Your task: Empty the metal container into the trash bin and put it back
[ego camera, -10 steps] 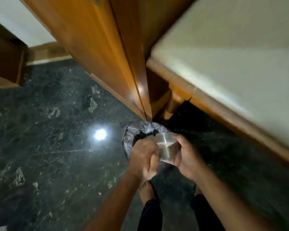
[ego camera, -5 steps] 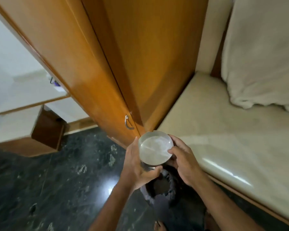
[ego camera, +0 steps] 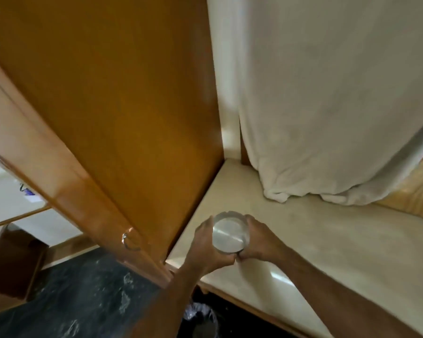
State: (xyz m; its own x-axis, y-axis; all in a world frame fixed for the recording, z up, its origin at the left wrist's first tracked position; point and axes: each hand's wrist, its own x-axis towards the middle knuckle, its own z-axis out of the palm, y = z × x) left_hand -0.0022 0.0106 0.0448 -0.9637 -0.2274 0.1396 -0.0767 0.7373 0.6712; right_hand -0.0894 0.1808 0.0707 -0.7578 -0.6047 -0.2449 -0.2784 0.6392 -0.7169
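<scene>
Hands first: my left hand and right hand grip the metal container between them, above the cream worktop beside the wooden cupboard; the trash bin sits on the floor below.

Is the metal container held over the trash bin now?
No, both hands hold the metal container over the cream counter, and the trash bin stands below.

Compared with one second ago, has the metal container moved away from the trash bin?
Yes. The metal container, held by both hands, has gone up from the trash bin and now sits over the cream counter.
</scene>
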